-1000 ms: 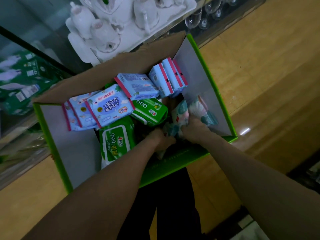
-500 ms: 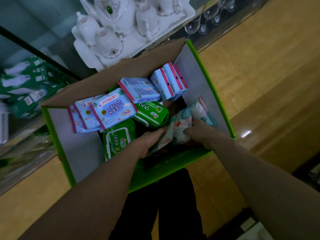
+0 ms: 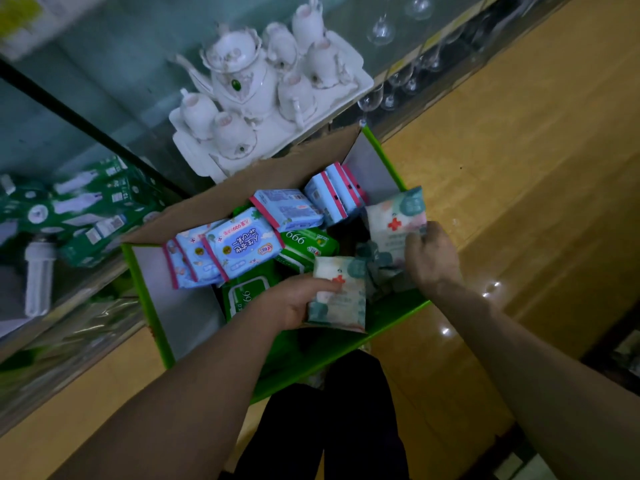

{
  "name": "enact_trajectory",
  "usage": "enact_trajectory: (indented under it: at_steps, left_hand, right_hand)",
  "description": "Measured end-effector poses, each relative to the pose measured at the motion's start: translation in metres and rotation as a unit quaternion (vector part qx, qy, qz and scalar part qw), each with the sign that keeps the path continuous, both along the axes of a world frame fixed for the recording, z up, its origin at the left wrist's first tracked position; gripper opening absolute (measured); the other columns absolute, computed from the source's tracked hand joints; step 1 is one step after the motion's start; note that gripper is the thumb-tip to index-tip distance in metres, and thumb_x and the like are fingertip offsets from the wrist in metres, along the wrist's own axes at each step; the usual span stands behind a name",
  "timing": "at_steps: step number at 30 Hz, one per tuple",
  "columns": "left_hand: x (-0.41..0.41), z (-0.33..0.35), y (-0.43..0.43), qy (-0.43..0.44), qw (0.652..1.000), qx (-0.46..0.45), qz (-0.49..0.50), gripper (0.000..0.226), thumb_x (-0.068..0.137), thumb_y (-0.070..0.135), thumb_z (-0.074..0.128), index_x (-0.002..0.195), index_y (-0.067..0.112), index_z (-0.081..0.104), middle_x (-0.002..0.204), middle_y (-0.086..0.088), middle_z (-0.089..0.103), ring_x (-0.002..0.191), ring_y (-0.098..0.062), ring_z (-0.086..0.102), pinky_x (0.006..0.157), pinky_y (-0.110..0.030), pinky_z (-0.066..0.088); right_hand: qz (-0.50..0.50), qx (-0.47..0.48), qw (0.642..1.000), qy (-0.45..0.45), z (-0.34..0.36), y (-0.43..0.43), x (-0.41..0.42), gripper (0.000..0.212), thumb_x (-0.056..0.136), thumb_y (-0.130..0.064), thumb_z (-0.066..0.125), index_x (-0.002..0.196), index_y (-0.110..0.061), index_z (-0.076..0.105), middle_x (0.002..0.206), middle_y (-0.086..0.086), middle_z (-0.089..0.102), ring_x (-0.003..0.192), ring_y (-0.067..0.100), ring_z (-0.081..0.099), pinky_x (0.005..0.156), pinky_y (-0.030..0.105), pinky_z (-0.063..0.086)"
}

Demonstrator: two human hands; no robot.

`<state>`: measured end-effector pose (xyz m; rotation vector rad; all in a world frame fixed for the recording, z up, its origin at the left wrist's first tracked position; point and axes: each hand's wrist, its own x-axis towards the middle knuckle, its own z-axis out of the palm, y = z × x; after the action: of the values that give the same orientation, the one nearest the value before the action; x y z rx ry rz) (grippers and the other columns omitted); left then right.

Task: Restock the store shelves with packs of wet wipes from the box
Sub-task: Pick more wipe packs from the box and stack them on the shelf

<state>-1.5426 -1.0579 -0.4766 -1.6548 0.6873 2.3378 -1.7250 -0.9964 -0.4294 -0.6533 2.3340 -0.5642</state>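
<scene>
At the far left, behind glass, green cartons point(image 3: 79, 209) lie on a low shelf point(image 3: 86, 299), with a white bulb point(image 3: 40, 275) just below them in the frame. The open box point(image 3: 162, 292) fills the middle of the frame. Its rim is green, its inner walls are grey, and a brown flap is folded out toward the shelf.

Blue packs point(image 3: 242, 247) with pink ends lean in a row against the box's left half, and more of them are stacked toward its upper right corner. Above the box, on the glass, a white tea set point(image 3: 239, 77) stands on a tray point(image 3: 194, 154). Green packs point(image 3: 308, 244) marked 999 lie under and beside the blue ones.

Below centre, the left hand point(image 3: 291, 303) grips a pastel pack point(image 3: 341, 299) with a red cross. The thumb is clamped across its upper face and the fingers are curled beneath, out of sight. This pack is over the box's near edge. To its right, darker packs point(image 3: 377, 268) sit low in the box, too dim to read.

A second pastel pack point(image 3: 394, 216) is held up over the box's right wall. The right hand point(image 3: 433, 258) pinches its lower right edge, fingers curled together onto it. The two held packs are near each other but do not touch.

Wine glasses point(image 3: 381, 26) stand at the upper right of the shelf, and a yellow floor point(image 3: 536, 168) takes up the right side. Dark trousers point(image 3: 346, 420) show at the bottom centre.
</scene>
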Motion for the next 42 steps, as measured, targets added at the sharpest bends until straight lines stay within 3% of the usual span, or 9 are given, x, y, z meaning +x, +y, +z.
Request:
enact_trajectory:
  at_steps: [6,11,14,17,22,28,31,36,42]
  left_hand:
    - [-0.016,0.035,-0.015,0.049,0.997,-0.003,0.066,0.033,0.1,0.031,0.042,0.11,0.009,0.065,0.093,-0.011,0.071,0.08,-0.023,0.067,0.072,-0.031,0.055]
    - [-0.027,0.057,-0.017,0.118,0.99,0.005,0.072,0.06,0.098,0.056,0.025,0.098,0.013,0.067,0.085,-0.01,0.075,0.072,-0.023,0.072,0.067,-0.035,0.058]
    - [-0.026,0.059,-0.021,0.112,0.992,-0.016,0.055,0.051,0.098,0.052,0.038,0.105,0.011,0.068,0.098,-0.013,0.073,0.084,-0.027,0.07,0.084,-0.041,0.054]
    - [-0.025,0.057,-0.019,0.075,0.994,-0.077,0.021,0.033,0.091,0.028,0.064,0.117,0.009,0.065,0.111,-0.017,0.069,0.092,-0.029,0.067,0.093,-0.044,0.052]
    - [-0.021,0.059,-0.015,0.049,0.989,-0.135,0.02,0.013,0.09,0.014,0.065,0.102,0.012,0.065,0.098,-0.012,0.07,0.078,-0.024,0.066,0.078,-0.038,0.054]
    - [-0.038,0.075,-0.018,0.0,0.97,-0.237,0.052,0.042,0.087,0.032,0.069,0.12,0.009,0.06,0.108,-0.014,0.07,0.089,-0.028,0.07,0.077,-0.039,0.058]
    - [-0.048,0.083,-0.021,-0.051,0.948,-0.308,0.063,0.051,0.089,0.041,0.062,0.127,0.008,0.054,0.114,-0.013,0.066,0.093,-0.028,0.068,0.077,-0.038,0.057]
    - [-0.051,0.102,-0.027,-0.026,0.955,-0.294,0.045,0.048,0.086,0.041,0.066,0.119,0.007,0.059,0.108,-0.01,0.069,0.088,-0.024,0.069,0.071,-0.032,0.057]
    - [-0.038,0.156,-0.06,0.017,0.957,-0.283,-0.065,0.026,0.088,0.039,0.065,0.099,0.016,0.063,0.095,-0.008,0.069,0.08,-0.02,0.064,0.062,-0.03,0.054]
  right_hand:
    - [0.028,0.003,0.999,-0.029,0.019,-0.004,0.02,0.052,0.093,-0.038,0.034,0.113,0.004,0.058,0.116,0.029,0.06,0.108,0.04,0.056,0.082,0.038,0.043]
    - [0.138,0.091,0.986,-0.032,0.029,0.0,0.043,0.038,0.103,-0.027,0.032,0.127,-0.001,0.044,0.125,0.024,0.051,0.118,0.038,0.051,0.09,0.037,0.042]
    - [0.157,0.117,0.981,-0.012,0.035,0.0,0.048,0.038,0.103,-0.029,0.032,0.131,-0.004,0.036,0.13,0.022,0.046,0.119,0.037,0.05,0.096,0.043,0.044]
    - [0.17,0.122,0.978,0.002,0.033,0.0,0.053,0.035,0.102,-0.03,0.033,0.127,-0.006,0.038,0.128,0.02,0.046,0.114,0.036,0.053,0.09,0.042,0.046]
    - [0.119,0.085,0.987,-0.065,0.034,0.003,0.056,0.04,0.101,-0.03,0.038,0.133,-0.007,0.038,0.13,0.022,0.042,0.119,0.039,0.049,0.097,0.042,0.044]
    - [-0.004,0.012,0.991,-0.13,0.045,-0.01,0.065,0.052,0.099,-0.048,0.031,0.129,-0.007,0.042,0.12,0.02,0.055,0.106,0.039,0.057,0.091,0.048,0.049]
    - [-0.025,0.008,0.988,-0.155,0.049,-0.012,0.064,0.044,0.103,-0.034,0.032,0.135,-0.004,0.037,0.124,0.025,0.05,0.112,0.039,0.054,0.091,0.041,0.048]
    - [0.042,-0.001,0.997,-0.072,0.075,-0.009,0.053,0.058,0.1,-0.051,0.026,0.122,-0.003,0.05,0.115,0.02,0.056,0.107,0.036,0.054,0.078,0.032,0.038]
    - [0.107,-0.054,0.991,-0.053,0.115,-0.001,0.029,0.046,0.098,-0.049,0.039,0.106,-0.007,0.058,0.109,0.021,0.063,0.1,0.032,0.058,0.082,0.034,0.043]
